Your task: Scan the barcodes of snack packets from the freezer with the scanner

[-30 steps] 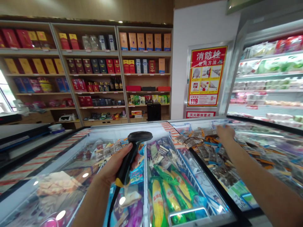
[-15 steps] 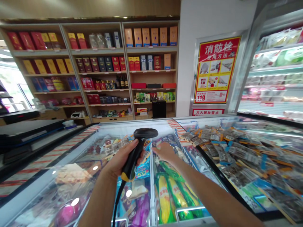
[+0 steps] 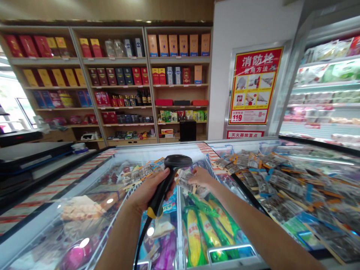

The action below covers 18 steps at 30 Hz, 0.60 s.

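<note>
At the freezer, my right hand has just swung in, pinching a packet near the scanner my left hand grips, seemingly lined up.

Scanner: black, with a yellow collar at its lower end; cable black. Held packet: silvery grey, print blurred. Corn-shaped packs: yellow and green, red lettering. Loose packets: grey, orange and blue ends. Freezer edging strip: white, red-striped. Poster: red and yellow, white heading. Top-shelf boxes: orange over blue.
</note>
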{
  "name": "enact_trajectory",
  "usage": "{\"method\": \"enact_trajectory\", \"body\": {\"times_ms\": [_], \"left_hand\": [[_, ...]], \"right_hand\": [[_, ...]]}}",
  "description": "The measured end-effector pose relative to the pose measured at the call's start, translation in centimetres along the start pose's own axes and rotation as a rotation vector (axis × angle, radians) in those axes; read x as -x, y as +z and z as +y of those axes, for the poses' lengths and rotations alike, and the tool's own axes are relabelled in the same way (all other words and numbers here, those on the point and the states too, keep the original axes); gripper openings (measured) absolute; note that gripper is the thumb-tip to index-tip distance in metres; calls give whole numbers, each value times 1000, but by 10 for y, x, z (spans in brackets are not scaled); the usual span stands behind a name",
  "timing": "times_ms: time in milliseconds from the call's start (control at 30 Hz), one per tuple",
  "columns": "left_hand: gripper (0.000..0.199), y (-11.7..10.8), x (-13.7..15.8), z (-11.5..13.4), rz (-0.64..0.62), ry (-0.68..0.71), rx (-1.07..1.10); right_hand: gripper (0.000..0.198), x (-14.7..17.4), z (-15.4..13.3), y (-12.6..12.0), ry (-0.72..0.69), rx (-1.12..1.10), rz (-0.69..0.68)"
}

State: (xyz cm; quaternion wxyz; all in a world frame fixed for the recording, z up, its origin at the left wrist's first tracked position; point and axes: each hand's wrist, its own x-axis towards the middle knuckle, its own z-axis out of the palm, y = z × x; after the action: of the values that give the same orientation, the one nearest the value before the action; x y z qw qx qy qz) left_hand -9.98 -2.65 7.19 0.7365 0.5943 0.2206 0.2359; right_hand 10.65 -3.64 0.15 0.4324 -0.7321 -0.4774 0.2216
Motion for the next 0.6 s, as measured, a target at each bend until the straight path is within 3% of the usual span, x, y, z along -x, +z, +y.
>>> {"method": "enact_trajectory", "body": {"times_ms": [100,167,233,433,533,600], "left_hand": [[38,3,-2,-2,-4,-12,-16],[37,5,-3,-4,-25,-10,-35],[36,7,-4,-6,-41,-10,-58],[41,9,-5,-10,-81,-30,-178],[41,10,-5,-9,-62,-39,-185],[40,12,-4,-8,-43,-45,-157]], "right_hand": [[28,5,17,-40,105,108,-14],[21,7,25,-61,83,314,-28],[27,7,29,-74,40,495,-25],[71,-1,32,-57,-65,560,-54],[63,-4,32,-54,-18,457,-83],[47,-3,36,-62,58,249,-50]]}}
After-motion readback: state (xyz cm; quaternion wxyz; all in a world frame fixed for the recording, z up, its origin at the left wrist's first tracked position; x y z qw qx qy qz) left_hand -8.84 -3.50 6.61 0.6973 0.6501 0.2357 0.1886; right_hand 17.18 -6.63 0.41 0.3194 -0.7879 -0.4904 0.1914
